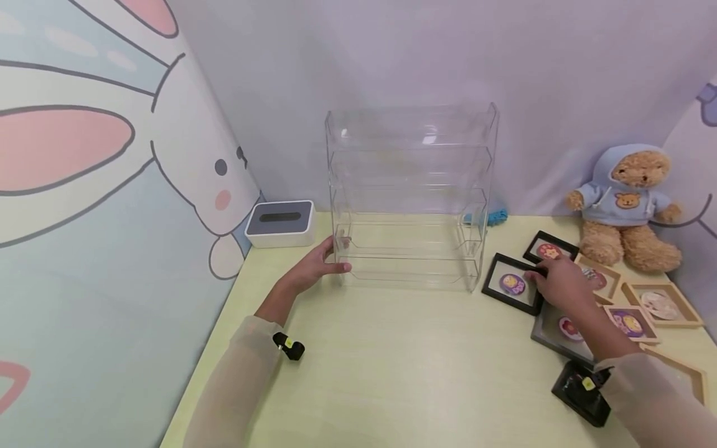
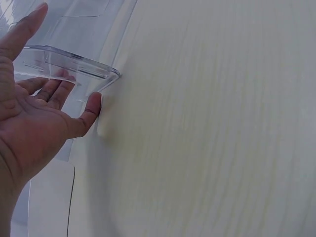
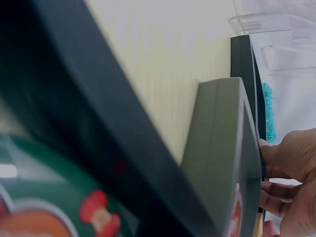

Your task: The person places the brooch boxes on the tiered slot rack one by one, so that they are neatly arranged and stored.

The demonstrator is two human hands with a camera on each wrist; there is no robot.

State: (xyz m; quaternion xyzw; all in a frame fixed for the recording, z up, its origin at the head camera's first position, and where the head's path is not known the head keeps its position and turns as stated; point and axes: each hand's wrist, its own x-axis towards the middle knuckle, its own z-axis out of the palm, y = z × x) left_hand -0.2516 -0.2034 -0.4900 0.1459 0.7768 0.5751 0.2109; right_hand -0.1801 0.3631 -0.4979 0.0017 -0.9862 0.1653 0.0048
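1. Right hand (image 1: 566, 287): thumb and fingers close together, pinching a corner of the black display frame (image 1: 508, 302) toward the table's (image 1: 403, 361) far right corner.
2. Left hand (image 1: 315, 264): fingers spread wide, touching the clear acrylic rack's (image 1: 411, 199) left side, near the back edge.

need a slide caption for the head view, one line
Left hand at a clear rack, right hand at a black frame, teddy bear sitting near the wall.
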